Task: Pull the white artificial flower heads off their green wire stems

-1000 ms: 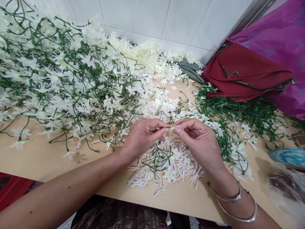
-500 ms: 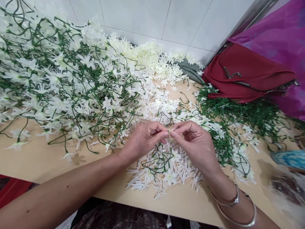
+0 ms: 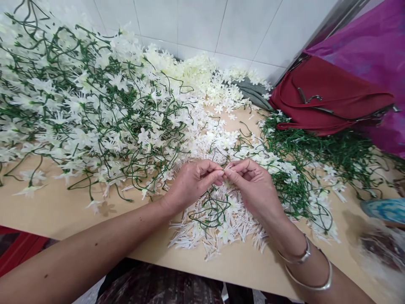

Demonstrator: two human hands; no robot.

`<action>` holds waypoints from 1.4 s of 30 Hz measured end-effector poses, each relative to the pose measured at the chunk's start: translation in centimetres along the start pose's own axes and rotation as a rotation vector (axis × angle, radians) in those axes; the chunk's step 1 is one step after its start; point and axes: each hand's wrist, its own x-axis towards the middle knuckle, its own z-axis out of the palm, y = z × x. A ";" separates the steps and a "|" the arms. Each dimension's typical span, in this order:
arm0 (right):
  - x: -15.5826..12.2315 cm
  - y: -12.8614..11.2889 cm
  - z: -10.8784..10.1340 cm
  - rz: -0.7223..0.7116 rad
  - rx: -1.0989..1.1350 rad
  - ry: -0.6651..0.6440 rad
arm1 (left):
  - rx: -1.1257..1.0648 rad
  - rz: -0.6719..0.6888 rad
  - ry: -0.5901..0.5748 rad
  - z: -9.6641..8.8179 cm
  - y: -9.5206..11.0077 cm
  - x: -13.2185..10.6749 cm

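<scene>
My left hand (image 3: pixel 202 175) and my right hand (image 3: pixel 249 179) meet at the fingertips over the middle of the table. Each is closed in a pinch. A thin white flower piece (image 3: pixel 228 166) shows between the right thumb and fingers. What the left fingertips grip is mostly hidden; a bit of thin stem seems to run into them. Below the hands lies a heap of white stick-like pieces (image 3: pixel 218 245), with a few green stems (image 3: pixel 210 213) and white flowers on top. To the left spreads a large pile of artificial white flowers (image 3: pixel 104 114) on curled green stems.
Loose cream blossoms (image 3: pixel 196 71) lie along the tiled wall (image 3: pixel 202 25). Green stems (image 3: pixel 319 150) are heaped at the right, under a red bag (image 3: pixel 332 93) and purple cloth (image 3: pixel 363 42). A blue-patterned object (image 3: pixel 384 209) and a clear plastic bag (image 3: pixel 379 253) sit at the right edge.
My two hands have drawn slightly closer together at the fingertips, the right one shifting a little left. Both stay pinched. The view has moved slightly.
</scene>
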 end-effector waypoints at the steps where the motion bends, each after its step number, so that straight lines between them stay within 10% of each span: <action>1: 0.1 0.1 -0.1 0.004 0.004 0.004 | 0.002 -0.001 -0.005 0.0 -0.1 0.0; 15: 0.0 0.1 -0.4 0.025 0.044 0.001 | 0.081 0.015 0.005 -0.1 0.1 0.0; 22: 2.1 -0.7 -3.4 -0.071 0.057 0.201 | 0.116 0.006 0.025 -0.3 0.1 -0.3; 32: 1.8 -0.1 -2.9 -0.190 -0.155 0.261 | 0.279 0.309 0.154 -0.2 -0.3 0.1; 42: 2.5 0.6 -3.8 -0.195 -0.166 0.287 | 0.833 0.119 0.001 1.0 2.4 6.7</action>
